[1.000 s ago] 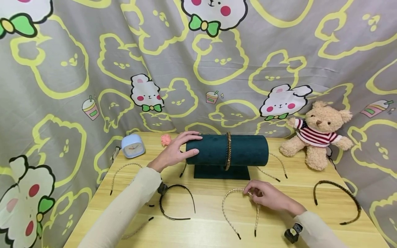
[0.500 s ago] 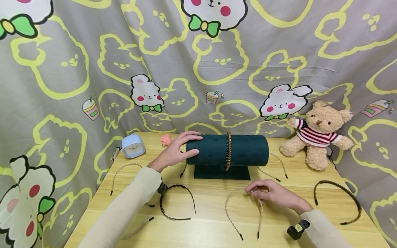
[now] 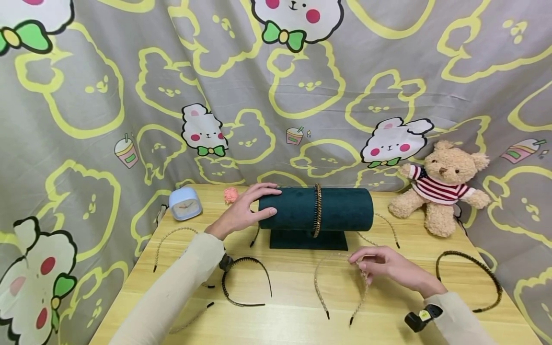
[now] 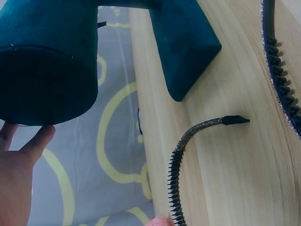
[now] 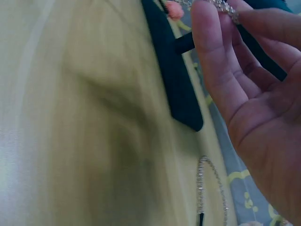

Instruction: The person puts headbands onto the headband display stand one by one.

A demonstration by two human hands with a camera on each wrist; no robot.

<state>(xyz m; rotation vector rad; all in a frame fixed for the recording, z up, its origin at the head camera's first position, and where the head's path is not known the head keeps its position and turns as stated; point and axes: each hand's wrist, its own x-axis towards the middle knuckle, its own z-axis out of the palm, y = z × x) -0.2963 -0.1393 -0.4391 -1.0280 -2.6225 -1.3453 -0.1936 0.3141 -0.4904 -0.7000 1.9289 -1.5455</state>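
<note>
In the head view my right hand (image 3: 390, 269) pinches a pale, beaded headband (image 3: 317, 286) near the top of its curve, its two black tips pointing toward me. Thumb and fingertips meet on the beads (image 5: 221, 5) in the right wrist view. My left hand (image 3: 241, 211) rests on the left end of a dark green velvet roll stand (image 3: 289, 211), fingers on top and thumb in front. Around the middle of the roll sits a gold-brown headband (image 3: 318, 211). The left wrist view shows the thumb and a finger touching the end of the roll (image 4: 47, 89).
A black toothed headband (image 3: 223, 283) lies left of centre, a dark one (image 3: 499, 290) at the right. Several others lie around the stand. At the back are a blue clock (image 3: 185, 203), a pink flower (image 3: 230, 194) and a teddy bear (image 3: 444, 187), before a patterned curtain (image 3: 276, 158).
My right hand has moved a little right and away from me with the pale headband, whose tips have risen in view. My left hand and the stand have not moved.
</note>
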